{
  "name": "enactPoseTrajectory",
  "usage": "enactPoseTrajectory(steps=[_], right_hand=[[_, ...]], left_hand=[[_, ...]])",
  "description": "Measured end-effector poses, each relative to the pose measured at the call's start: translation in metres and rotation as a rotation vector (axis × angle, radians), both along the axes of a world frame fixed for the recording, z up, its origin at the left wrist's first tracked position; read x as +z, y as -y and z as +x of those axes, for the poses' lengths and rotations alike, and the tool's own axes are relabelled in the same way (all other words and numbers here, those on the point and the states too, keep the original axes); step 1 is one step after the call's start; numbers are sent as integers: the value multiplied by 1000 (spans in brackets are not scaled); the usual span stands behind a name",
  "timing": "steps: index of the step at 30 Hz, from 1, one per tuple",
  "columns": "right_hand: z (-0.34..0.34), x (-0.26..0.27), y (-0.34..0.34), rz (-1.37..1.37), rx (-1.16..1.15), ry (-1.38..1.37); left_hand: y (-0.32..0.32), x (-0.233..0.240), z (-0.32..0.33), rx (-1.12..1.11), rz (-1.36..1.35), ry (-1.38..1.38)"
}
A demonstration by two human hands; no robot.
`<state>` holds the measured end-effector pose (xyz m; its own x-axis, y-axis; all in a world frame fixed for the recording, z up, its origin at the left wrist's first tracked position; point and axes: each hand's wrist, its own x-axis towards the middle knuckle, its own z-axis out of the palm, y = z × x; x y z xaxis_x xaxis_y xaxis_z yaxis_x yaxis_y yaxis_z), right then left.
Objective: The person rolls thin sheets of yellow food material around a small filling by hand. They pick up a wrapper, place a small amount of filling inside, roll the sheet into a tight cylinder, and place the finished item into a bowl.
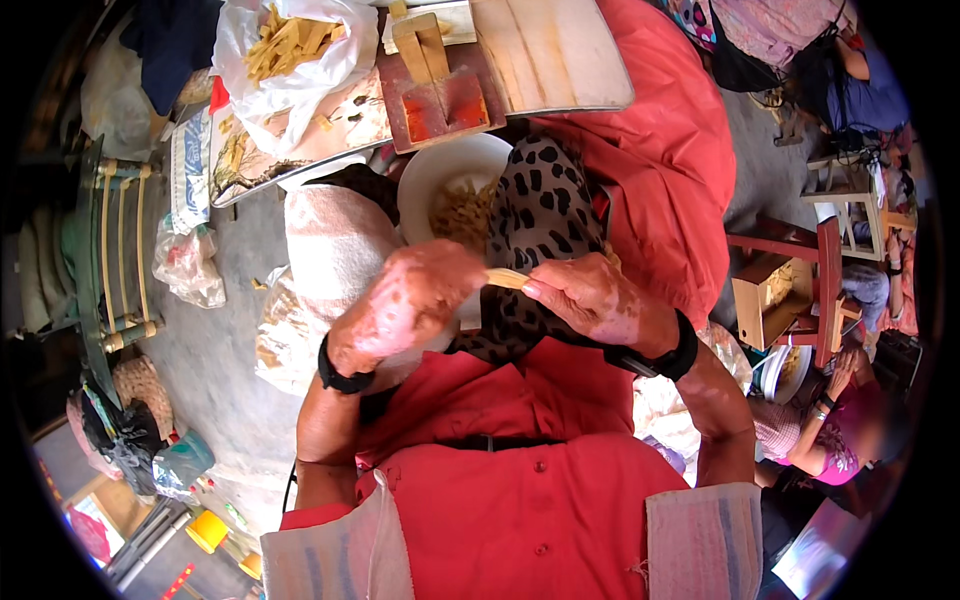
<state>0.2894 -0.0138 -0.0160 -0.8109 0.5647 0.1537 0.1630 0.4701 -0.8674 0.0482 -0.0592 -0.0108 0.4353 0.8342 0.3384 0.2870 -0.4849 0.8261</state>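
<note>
A thin, pale yellow strip [507, 278], of bamboo or a similar material, is stretched between my hands above my lap. My right hand [589, 300] pinches one end between thumb and forefinger. The other end meets my left hand [416, 296], whose fingers are curled, slightly blurred and partly hidden. Below them, a white basin [415, 180] holds many small yellowish pieces [463, 214] between my knees. A pale cloth [337, 232] covers my left knee; spotted fabric [544, 199] covers the right.
Ahead stands a low table [577, 56] with a wooden block fixture [421, 49] on a maroon board. A white plastic bag [300, 97] there holds yellow strips. Red sheeting [667, 172] hangs at right. Another person [817, 435] sits at far right, near a wooden stool [825, 285].
</note>
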Motion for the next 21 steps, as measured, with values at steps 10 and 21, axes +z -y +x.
enactPoseTrajectory(steps=[10, 21], right_hand=[[-9, -7, -5, 3, 65, -6], [1, 10, 3, 3, -41, -136]], left_hand=[[7, 20, 31, 107, 61, -310], [18, 23, -10, 166, -517, 244]])
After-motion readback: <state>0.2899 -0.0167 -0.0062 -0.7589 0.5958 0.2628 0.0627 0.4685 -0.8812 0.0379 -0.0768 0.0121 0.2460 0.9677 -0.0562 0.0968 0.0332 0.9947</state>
